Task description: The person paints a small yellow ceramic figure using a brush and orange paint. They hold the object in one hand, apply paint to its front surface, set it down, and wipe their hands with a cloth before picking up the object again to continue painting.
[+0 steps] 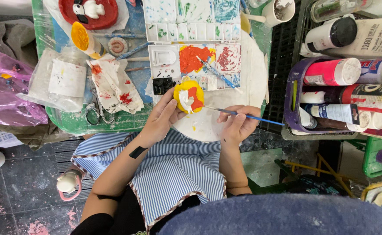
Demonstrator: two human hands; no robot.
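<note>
Right now I see the left hand (162,116) gripping the figurine (189,96), the right hand (238,123) pinching a brush (243,115) lying crosswise, tip leftward on it.

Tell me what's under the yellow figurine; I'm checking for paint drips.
Under the yellow figurine, held by the left hand, lies the white round board, slightly paint-flecked. The spot directly beneath is hidden.

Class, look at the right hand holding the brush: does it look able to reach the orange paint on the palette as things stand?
Probably yes. The right hand holds the brush just below the palette, and nothing lies between it and the orange paint.
</note>
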